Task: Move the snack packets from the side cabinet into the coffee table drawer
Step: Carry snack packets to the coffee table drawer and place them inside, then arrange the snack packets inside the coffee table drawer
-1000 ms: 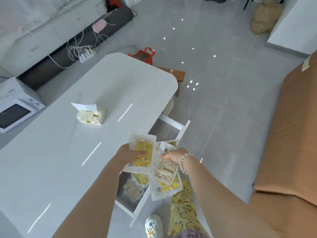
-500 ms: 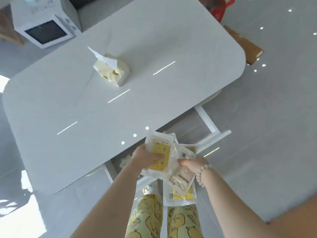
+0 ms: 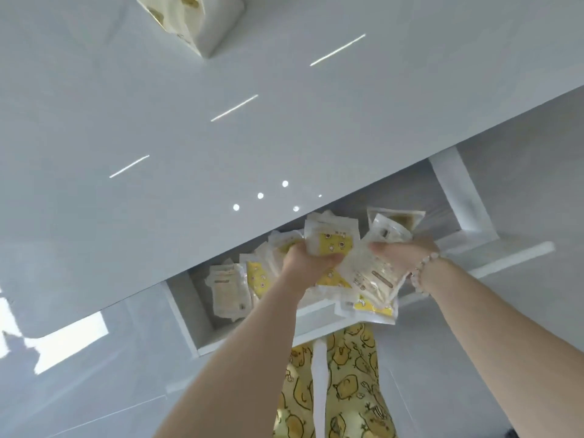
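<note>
Left hand (image 3: 308, 259), right hand (image 3: 399, 259): each grip tight around snack packets (image 3: 331, 243), seemingly over drawer (image 3: 185, 316).

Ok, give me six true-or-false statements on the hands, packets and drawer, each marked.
1. The drawer stands open. True.
2. The left hand holds nothing. False: it grips a yellow-labelled packet.
3. The right hand grips a brown-labelled packet. True.
4. Other packets lie in the drawer. True.
5. The bead bracelet is on the left wrist. False: it is on the right wrist.
6. The tissue pack sits in the drawer. False: it sits on the tabletop.
</note>
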